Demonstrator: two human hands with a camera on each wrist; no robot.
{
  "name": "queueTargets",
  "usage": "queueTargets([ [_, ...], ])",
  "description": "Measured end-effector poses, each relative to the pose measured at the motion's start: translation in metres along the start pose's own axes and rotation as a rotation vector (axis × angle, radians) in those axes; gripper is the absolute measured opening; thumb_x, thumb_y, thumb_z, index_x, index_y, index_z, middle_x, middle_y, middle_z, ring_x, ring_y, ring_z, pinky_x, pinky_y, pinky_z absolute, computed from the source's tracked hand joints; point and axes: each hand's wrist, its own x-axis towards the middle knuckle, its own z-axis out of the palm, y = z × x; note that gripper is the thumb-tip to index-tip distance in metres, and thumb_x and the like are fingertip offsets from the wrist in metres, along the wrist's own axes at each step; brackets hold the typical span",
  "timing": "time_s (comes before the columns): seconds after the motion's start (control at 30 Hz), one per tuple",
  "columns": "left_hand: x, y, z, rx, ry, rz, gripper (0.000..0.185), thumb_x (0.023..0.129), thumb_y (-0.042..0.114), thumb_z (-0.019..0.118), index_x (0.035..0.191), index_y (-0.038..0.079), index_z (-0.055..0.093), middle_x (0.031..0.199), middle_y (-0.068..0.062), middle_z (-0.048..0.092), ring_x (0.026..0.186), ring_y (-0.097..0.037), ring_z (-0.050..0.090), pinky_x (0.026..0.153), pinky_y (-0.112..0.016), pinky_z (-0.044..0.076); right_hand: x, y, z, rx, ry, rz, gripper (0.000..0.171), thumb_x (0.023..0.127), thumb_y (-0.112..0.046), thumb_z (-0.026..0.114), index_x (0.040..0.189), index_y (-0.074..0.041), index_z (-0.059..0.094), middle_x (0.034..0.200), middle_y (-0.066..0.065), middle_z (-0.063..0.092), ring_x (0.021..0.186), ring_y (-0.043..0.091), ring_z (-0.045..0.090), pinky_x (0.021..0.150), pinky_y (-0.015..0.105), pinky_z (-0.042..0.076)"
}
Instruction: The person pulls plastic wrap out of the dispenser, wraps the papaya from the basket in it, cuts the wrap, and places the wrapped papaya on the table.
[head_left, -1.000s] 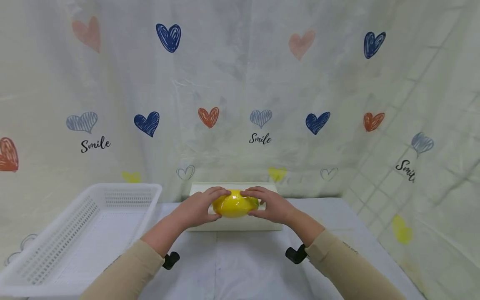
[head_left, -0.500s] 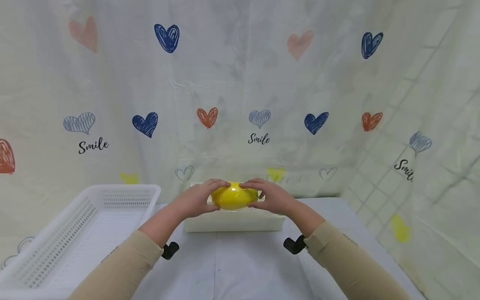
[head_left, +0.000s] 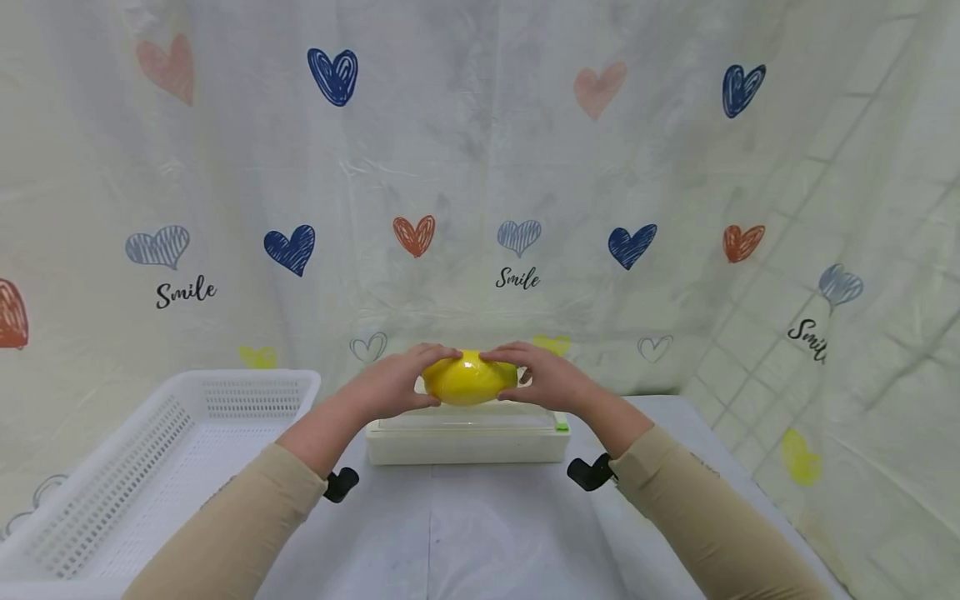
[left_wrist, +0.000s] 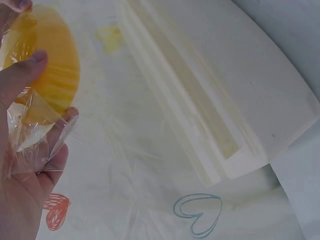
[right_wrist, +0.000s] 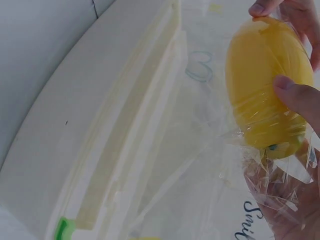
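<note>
A smooth oval yellow fruit (head_left: 470,382), wrapped in clear cling film, is held up between both hands. Its exact kind is unclear. My left hand (head_left: 392,383) grips one end, fingers above and thumb on the near side. My right hand (head_left: 551,379) grips the other end the same way. Loose, crumpled film (left_wrist: 32,132) bunches over the left palm, and more film (right_wrist: 272,182) gathers at the right palm. Below and behind the fruit lies a long white box (head_left: 468,448), which looks like a cling film dispenser, with a green slider (right_wrist: 63,229) at its right end.
A white plastic basket (head_left: 300,400) with slotted walls stands at the left of the table. The white-covered table (head_left: 510,525) reaches back to a curtain (head_left: 450,150) printed with hearts. Black wrist cameras (head_left: 590,473) hang below both forearms.
Both hands have lifted the wrapped fruit upward from in front of the white box, so more of the box's top and its green slider now show. The grip stays the same.
</note>
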Motion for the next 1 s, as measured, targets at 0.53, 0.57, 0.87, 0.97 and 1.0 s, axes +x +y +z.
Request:
queueTargets([
  [0.53,0.005,0.01,-0.022,-0.061,-0.007,-0.001,0.072,0.085,0.024,0.08,0.147,0.034,0.044,0.151,0.0,0.044,0.13,-0.026,0.051,0.099,-0.047,0.049,0.003,-0.009,-0.02,-0.011,0.002,0.007,0.061,0.087,-0.024,0.078,0.143,-0.03,0.054,0.14,0.001,0.055,0.119,0.023,0.055,0.088,0.043,0.055],
  [0.57,0.005,0.01,-0.023,-0.062,-0.007,0.0,0.072,0.085,0.024,0.08,0.147,0.034,0.044,0.151,0.0,0.044,0.13,-0.026,0.05,0.099,-0.047,0.049,0.003,-0.009,-0.021,-0.011,0.003,0.008,0.061,0.087,-0.024,0.078,0.143,-0.03,0.054,0.14,0.001,0.055,0.119,0.023,0.055,0.088,0.043,0.055],
  [0.87,0.002,0.015,-0.034,-0.065,-0.006,-0.015,0.073,0.085,0.026,0.08,0.147,0.036,0.043,0.152,0.001,0.043,0.127,-0.026,0.053,0.098,-0.046,0.05,0.005,-0.018,-0.031,0.005,0.0,0.034,0.06,0.087,-0.023,0.078,0.142,-0.033,0.055,0.141,-0.001,0.054,0.121,0.023,0.053,0.092,0.045,0.053],
  [0.97,0.001,0.017,-0.038,-0.074,-0.009,-0.029,0.073,0.086,0.026,0.079,0.147,0.038,0.042,0.152,0.004,0.042,0.129,-0.024,0.051,0.099,-0.046,0.049,0.006,-0.022,-0.034,0.001,-0.001,0.049,0.06,0.087,-0.023,0.078,0.141,-0.033,0.055,0.141,-0.001,0.054,0.121,0.022,0.053,0.092,0.045,0.053],
  [1.0,0.001,0.017,-0.039,-0.08,-0.009,-0.027,0.073,0.086,0.026,0.079,0.147,0.037,0.043,0.152,0.004,0.041,0.13,-0.024,0.05,0.1,-0.046,0.049,0.006,-0.023,-0.035,0.001,-0.001,0.052,0.06,0.087,-0.023,0.079,0.141,-0.034,0.055,0.141,-0.002,0.054,0.121,0.022,0.053,0.092,0.044,0.053],
])
